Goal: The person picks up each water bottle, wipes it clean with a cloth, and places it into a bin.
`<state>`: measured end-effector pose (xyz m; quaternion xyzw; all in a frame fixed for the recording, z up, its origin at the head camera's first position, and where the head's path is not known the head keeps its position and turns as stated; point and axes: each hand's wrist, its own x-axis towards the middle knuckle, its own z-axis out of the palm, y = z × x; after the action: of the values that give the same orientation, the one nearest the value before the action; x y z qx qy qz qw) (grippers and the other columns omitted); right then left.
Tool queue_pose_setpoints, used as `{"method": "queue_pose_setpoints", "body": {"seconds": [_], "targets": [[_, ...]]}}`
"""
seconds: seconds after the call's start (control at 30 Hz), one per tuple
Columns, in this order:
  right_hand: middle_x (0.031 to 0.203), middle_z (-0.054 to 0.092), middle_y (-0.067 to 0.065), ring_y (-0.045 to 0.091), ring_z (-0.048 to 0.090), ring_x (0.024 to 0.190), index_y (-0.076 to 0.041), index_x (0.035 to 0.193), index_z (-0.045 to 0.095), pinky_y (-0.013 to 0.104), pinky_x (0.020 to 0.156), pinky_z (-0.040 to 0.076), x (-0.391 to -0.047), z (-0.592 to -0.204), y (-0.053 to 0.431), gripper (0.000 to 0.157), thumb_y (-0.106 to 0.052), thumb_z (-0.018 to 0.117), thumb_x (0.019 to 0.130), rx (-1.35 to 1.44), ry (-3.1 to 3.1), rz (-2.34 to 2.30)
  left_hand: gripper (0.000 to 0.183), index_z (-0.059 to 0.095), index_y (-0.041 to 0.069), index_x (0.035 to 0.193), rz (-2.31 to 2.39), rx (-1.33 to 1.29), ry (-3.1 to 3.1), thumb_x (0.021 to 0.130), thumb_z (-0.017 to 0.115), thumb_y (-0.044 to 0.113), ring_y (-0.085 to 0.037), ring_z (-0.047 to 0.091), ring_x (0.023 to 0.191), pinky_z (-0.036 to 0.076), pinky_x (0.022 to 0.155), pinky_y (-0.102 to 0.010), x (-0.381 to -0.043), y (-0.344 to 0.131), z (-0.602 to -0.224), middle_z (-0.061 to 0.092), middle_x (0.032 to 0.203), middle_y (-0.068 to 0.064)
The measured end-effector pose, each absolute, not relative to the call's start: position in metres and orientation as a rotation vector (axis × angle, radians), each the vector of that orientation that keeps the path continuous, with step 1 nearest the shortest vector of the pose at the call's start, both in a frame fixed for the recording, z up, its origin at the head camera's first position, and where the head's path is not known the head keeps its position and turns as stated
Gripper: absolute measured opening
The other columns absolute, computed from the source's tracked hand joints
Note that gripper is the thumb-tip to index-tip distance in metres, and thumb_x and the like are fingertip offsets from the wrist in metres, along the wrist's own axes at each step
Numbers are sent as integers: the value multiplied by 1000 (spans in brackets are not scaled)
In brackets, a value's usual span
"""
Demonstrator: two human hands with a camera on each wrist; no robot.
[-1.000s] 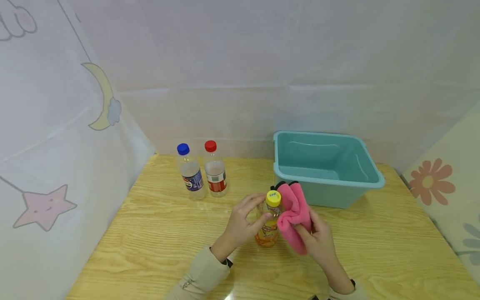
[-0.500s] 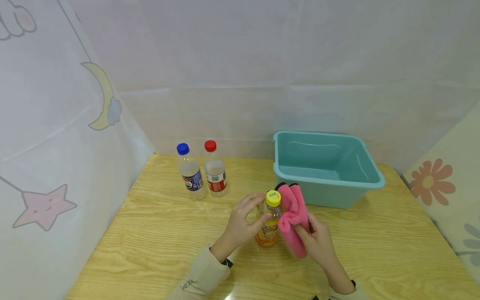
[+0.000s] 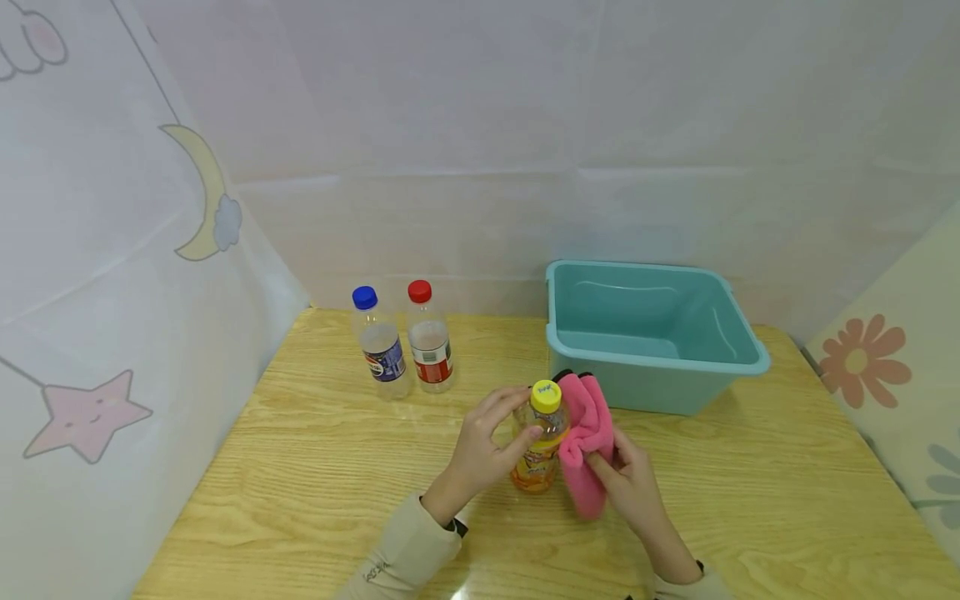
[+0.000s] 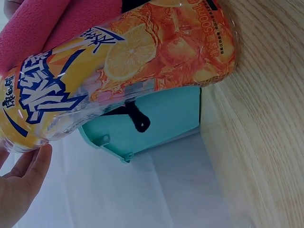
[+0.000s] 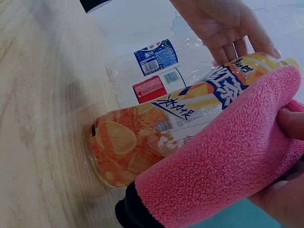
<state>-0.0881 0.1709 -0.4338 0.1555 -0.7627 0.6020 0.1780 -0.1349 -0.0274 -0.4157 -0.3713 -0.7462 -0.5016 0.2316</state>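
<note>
A bottle with an orange and yellow label (image 3: 534,460) and a yellow cap stands upright on the table. My left hand (image 3: 483,442) holds its upper part between thumb and fingers. In my right hand (image 3: 636,490) is a folded pink towel (image 3: 587,437) with black trim, gripped with the thumb in front and pressed along the bottle's right side. The right wrist view shows the fluffy towel (image 5: 213,156) lying over part of the bottle (image 5: 137,137). From the left wrist, citrus slices show on the bottle's label (image 4: 130,54), and the towel (image 4: 28,40) sits behind it.
Two clear bottles, one blue-capped (image 3: 386,358) and one red-capped (image 3: 432,354), stand side by side at the back left of the wooden table (image 3: 300,492). A teal bin (image 3: 652,387) stands at the back right, behind the towel. White printed sheets hang around the table.
My right hand and the towel have shifted slightly left and toward me, and the towel now sits closer against the bottle. My left hand and the bottle stay almost in place.
</note>
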Motion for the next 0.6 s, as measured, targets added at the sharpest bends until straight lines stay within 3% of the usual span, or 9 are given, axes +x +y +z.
{"method": "queue_pose_setpoints", "body": {"seconds": [0.47,0.6], "targets": [[86,56,-9,3,51,72,19,109,49,16,58,47,-89,-449,168,29,21,48,80,361,-2142,1845,46,58,-3,114,-1381,-1014,-2033,92,51,37,-23,56,105,48,87,-30,-135,-26,-416,59,111,-14],[87,57,-8,2,53,76,19,108,48,16,62,49,-91,-455,168,29,23,46,79,393,-2101,1904,47,58,-4,114,-1379,-1007,-2039,92,51,37,-24,56,105,48,88,-30,-135,-26,-416,59,111,-15]]}}
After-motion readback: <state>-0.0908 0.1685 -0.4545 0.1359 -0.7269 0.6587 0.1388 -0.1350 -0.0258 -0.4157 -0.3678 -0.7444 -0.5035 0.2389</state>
